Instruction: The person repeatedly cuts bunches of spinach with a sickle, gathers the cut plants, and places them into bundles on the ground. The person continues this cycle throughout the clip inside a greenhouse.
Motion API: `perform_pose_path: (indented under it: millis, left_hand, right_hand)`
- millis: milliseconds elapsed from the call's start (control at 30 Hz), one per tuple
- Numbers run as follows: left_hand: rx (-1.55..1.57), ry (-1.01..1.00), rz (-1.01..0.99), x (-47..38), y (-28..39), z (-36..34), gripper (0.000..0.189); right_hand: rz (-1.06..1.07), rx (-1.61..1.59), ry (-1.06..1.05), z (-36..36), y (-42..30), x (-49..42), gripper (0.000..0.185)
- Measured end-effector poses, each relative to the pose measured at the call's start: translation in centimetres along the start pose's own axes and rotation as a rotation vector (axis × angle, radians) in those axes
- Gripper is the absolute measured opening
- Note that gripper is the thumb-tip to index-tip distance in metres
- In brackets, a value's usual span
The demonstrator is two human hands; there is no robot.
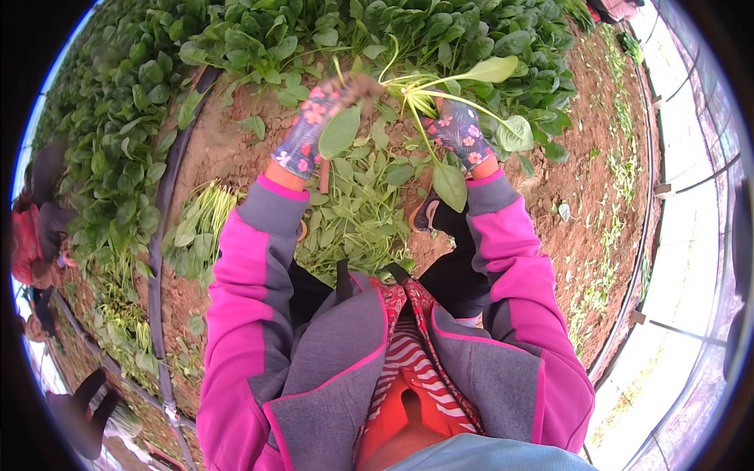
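My right hand (450,126), in a dark floral glove, grips a spinach plant (411,94). Its pale stems fan out, with broad leaves to the right and below. Close to the stem bases is my left hand (344,97), in a matching glove with brown, soiled-looking fingers. Motion blurs those fingers, so their grip is unclear. A spinach leaf (341,130) hangs just below them. Under my left wrist a short reddish-brown bar (324,176) shows, perhaps a handle; its other end is hidden. Loose spinach leaves (359,218) cover the soil between my feet.
Dense spinach (442,29) grows ahead and on the left. Cut spinach (203,224) lies in a bunch by my left arm. A dark irrigation hose (162,235) runs along the left. Another person (35,235) is at far left. Plastic sheeting (683,235) borders the right.
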State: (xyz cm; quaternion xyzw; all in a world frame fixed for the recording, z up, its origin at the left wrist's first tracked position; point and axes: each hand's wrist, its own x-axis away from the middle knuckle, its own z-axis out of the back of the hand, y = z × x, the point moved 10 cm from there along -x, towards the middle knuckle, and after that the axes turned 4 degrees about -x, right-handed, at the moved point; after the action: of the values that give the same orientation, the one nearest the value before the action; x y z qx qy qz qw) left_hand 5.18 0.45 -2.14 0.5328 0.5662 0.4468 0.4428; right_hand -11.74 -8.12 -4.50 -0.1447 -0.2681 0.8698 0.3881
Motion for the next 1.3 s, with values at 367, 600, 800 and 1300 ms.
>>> perform_pose_path:
  millis: [367,600,800,1300]
  left_hand:
    - [-0.828,0.159,-0.287,1.7,2.2,-1.1,0.019]
    - [-0.816,0.123,-0.252,1.1,0.3,0.6,0.015]
    - [-1.21,0.218,-0.139,2.6,0.5,4.3,0.029]
    - [-0.537,-0.087,-0.139,1.4,0.0,-1.3,0.022]
  right_hand:
    - [0.462,0.53,0.166,-0.8,-7.3,1.2,0.041]
    - [0.349,0.617,0.174,-1.2,-6.2,0.9,0.044]
    - [0.279,0.584,0.322,0.5,-3.6,1.1,0.056]
    - [0.361,0.635,0.327,0.6,-6.0,1.9,0.042]
